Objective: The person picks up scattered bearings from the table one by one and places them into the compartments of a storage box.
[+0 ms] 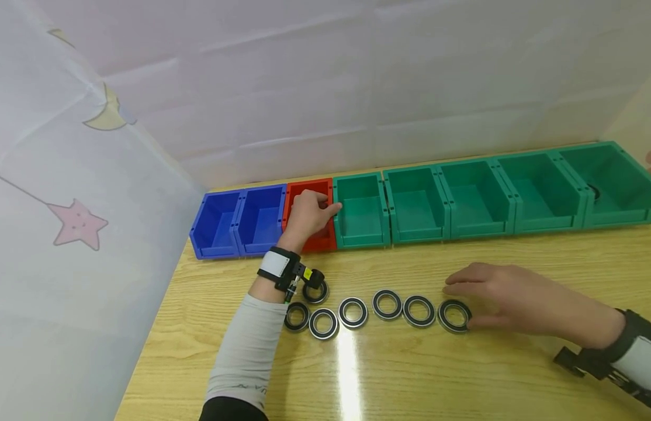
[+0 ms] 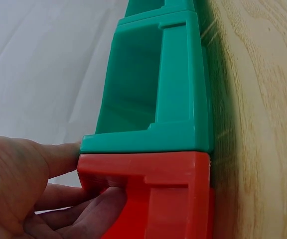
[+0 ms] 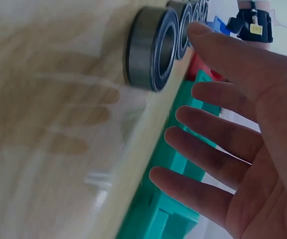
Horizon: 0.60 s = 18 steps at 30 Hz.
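In the head view my left hand (image 1: 308,215) is at the red bin (image 1: 324,241), thumb toward the neighbouring green bin (image 1: 361,211). The left wrist view shows fingers (image 2: 103,211) curled inside the red bin and the thumb at the adjoining green rim, gripping the side wall between them. My right hand (image 1: 506,297) hovers with spread fingers beside the rightmost ball bearing (image 1: 443,317), thumb close to its edge. Several more bearings, among them one in the middle (image 1: 353,325), lie flat in an uneven row to the left. The right palm holds nothing.
Two blue bins (image 1: 215,252) stand at the row's left end. More green bins, such as this one (image 1: 475,229), continue to the right. A dark ring (image 1: 595,192) lies in the last one. A pale cloth (image 1: 315,105) hangs behind the wooden table (image 1: 399,374).
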Available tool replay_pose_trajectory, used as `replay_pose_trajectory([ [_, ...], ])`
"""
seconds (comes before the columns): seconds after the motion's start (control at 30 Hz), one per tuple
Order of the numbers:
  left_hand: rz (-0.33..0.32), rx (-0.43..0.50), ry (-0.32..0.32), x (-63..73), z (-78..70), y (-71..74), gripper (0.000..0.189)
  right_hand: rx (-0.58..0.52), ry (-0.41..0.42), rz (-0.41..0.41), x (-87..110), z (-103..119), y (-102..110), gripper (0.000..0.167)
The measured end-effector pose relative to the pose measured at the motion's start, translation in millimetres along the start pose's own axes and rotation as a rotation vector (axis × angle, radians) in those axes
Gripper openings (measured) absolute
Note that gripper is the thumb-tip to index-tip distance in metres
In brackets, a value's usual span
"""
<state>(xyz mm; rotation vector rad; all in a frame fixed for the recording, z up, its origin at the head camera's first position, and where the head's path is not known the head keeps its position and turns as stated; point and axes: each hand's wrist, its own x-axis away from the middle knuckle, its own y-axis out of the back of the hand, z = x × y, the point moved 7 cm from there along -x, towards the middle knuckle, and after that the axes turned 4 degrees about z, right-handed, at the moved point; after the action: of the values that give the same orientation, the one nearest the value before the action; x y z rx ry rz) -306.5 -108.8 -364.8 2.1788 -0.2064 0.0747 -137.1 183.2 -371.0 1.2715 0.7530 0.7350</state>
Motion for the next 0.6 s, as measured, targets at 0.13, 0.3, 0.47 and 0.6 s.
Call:
replay_pose_trajectory([
  [0.13, 0.002, -0.001, 0.005, 0.0, -0.1, -0.4, 0.053, -0.009, 0.025, -0.019, -0.9, 6.2, -5.3, 0.054],
  [0.3, 0.003, -0.003, 0.012, -0.7, 1.6, -1.7, 0.052, -0.012, 0.076, -0.060, -2.1, 12.4, -9.8, 0.057],
  [0.47, -0.005, -0.016, 0.010, -1.7, 1.8, -1.5, 0.051, -0.013, 0.093, -0.065, -4.4, 15.7, -12.1, 0.060],
  [0.6, -0.010, -0.023, 0.003, -2.7, 1.2, -1.2, 0.050, -0.025, 0.083, -0.041, -6.0, 16.8, -12.7, 0.059],
])
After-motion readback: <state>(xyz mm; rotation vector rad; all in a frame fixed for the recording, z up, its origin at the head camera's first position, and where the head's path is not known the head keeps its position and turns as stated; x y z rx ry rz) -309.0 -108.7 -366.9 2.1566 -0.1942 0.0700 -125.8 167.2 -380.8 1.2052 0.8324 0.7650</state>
